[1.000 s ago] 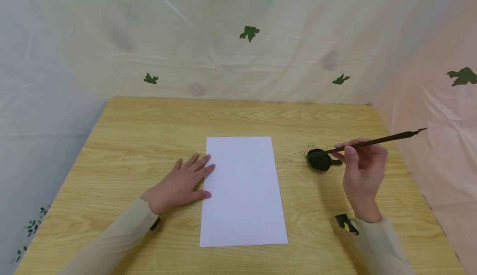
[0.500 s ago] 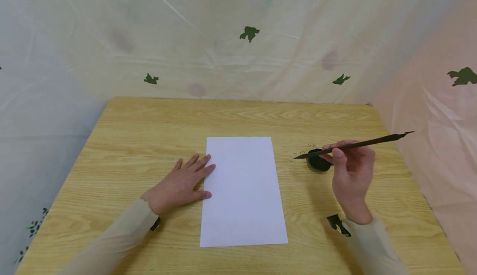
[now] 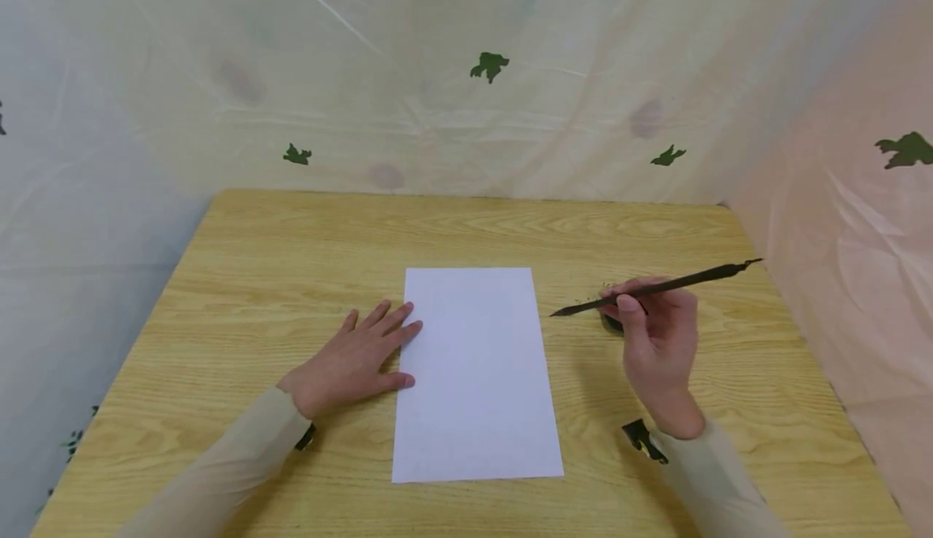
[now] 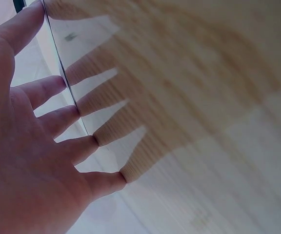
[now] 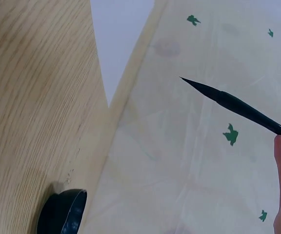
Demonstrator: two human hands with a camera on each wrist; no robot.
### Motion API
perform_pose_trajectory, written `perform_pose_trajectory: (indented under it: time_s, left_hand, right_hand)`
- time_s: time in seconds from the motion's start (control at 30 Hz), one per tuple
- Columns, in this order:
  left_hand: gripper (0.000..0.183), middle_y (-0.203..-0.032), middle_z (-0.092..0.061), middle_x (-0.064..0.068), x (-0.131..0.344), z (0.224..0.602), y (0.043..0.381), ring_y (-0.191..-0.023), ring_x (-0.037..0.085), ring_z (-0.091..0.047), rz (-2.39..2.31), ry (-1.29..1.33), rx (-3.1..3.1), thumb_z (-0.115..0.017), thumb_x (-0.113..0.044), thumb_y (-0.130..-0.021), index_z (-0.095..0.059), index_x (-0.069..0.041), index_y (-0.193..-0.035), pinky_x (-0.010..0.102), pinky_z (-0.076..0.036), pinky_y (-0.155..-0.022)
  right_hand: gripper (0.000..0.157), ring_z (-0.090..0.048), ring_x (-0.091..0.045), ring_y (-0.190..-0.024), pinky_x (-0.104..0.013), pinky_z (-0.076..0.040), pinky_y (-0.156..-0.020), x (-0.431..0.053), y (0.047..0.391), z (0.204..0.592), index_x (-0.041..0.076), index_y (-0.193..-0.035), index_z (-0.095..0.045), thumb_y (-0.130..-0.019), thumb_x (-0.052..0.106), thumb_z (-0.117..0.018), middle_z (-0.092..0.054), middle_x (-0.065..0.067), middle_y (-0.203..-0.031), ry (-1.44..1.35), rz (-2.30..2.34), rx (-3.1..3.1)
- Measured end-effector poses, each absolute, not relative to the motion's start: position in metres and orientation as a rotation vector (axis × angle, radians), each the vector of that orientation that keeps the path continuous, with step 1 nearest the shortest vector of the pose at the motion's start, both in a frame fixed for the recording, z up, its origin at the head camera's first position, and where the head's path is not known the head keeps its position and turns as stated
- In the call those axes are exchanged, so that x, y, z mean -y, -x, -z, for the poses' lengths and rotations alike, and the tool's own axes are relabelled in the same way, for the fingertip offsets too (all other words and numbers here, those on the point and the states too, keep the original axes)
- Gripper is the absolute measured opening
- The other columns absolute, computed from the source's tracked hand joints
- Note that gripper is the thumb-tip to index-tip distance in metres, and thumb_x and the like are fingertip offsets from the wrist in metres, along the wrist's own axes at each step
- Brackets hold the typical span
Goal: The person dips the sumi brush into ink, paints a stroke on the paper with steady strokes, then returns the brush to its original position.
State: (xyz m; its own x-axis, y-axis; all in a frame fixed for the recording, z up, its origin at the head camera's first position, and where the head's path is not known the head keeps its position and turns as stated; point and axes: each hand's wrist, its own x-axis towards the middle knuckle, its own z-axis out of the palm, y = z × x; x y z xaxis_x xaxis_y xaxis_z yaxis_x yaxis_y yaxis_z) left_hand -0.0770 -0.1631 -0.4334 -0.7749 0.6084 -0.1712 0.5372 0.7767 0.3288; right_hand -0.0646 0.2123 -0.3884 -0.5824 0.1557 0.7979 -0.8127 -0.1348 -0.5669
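Item 1: brush [image 5: 240,108], dark, slender, tip drawn to a point. Raised, aslant; tip aimed left, just beside the paper's right edge in the head view. Whether the tip is wet: cannot tell.

Item 2: paper sheet [image 3: 477,376], white, no marks visible, flat on the wood-grain counter [image 3: 291,238], between the hands.

Item 3: black dish [image 5: 60,214], on the counter right of the paper, partly hidden by the right hand in the head view; contents not legible.

Right hand [image 3: 659,343]: pinches the brush handle. Left hand [image 3: 350,368]: fingers spread wide, tips on the paper's left edge.

Risks, as judged: a drip onto paper or counter, should the tip be overloaded; a smudge, should the right sleeve [image 3: 717,469] brush wet marks; a skewed sheet, should the left fingertips press too lightly, since they hold one edge only; a tipped dish, should the right hand or wrist catch its rim.

Inscriptions: no brand, label or writing readable. Yellow mark on the right wrist's black fitting [image 3: 637,436]: too small to read.
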Motion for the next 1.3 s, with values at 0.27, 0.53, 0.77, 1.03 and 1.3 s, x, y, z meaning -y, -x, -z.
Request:
perform_pose_trajectory:
  time_s: [0.27, 0.53, 0.77, 1.03, 1.3]
  left_hand:
    - [0.080, -0.171, -0.022, 0.010, 0.163, 0.432, 0.078, -0.157, 0.041, -0.013, -0.393, -0.887, -2.699, -0.067, -0.052, -0.098, -0.038, -0.014, -0.162, 0.074, -0.017, -0.116]
    - [0.080, -0.171, -0.022, 0.010, 0.163, 0.432, 0.078, -0.157, 0.041, -0.014, -0.386, -0.896, -2.701, -0.067, -0.052, -0.098, -0.038, -0.014, -0.162, 0.074, -0.018, -0.116]
    - [0.080, -0.171, -0.022, 0.010, 0.163, 0.432, 0.079, -0.157, 0.040, -0.013, -0.388, -0.886, -2.696, -0.068, -0.052, -0.098, -0.038, -0.014, -0.162, 0.073, -0.017, -0.116]
    - [0.079, -0.171, -0.023, 0.010, 0.164, 0.433, 0.078, -0.157, 0.039, -0.014, -0.398, -0.898, -2.700, -0.069, -0.051, -0.097, -0.040, -0.014, -0.161, 0.073, -0.018, -0.116]
    - [0.079, -0.171, -0.023, 0.011, 0.165, 0.433, 0.078, -0.157, 0.040, -0.015, -0.389, -0.898, -2.702, -0.068, -0.051, -0.097, -0.040, -0.014, -0.161, 0.073, -0.019, -0.116]
  right_hand:
    - [0.040, -0.073, -0.023, -0.095, -0.026, -0.060, -0.081, -0.201, 0.068, 0.388, -0.029, -0.110, -0.040, -0.100, 0.000, -0.064, -0.068, -0.020, -0.103, -0.837, -1.735, 1.524]
    - [0.045, -0.073, -0.020, -0.095, -0.025, -0.060, -0.080, -0.187, 0.070, 0.386, -0.030, -0.108, -0.041, -0.101, 0.008, -0.065, -0.068, -0.018, -0.103, -0.865, -1.651, 1.617]
    - [0.045, -0.073, -0.019, -0.095, -0.026, -0.061, -0.078, -0.174, 0.071, 0.386, -0.030, -0.105, -0.042, -0.100, 0.008, -0.066, -0.068, -0.015, -0.104, -0.886, -1.705, 1.602]
    - [0.044, -0.073, -0.017, -0.094, -0.027, -0.061, -0.077, -0.162, 0.072, 0.386, -0.028, -0.106, -0.041, -0.101, 0.009, -0.064, -0.066, -0.021, -0.100, -0.911, -1.657, 1.650]
    - [0.042, -0.072, -0.013, -0.095, -0.026, -0.061, -0.075, -0.145, 0.073, 0.387, -0.025, -0.107, -0.044, -0.101, 0.011, -0.064, -0.064, -0.023, -0.099, -0.925, -1.634, 1.677]
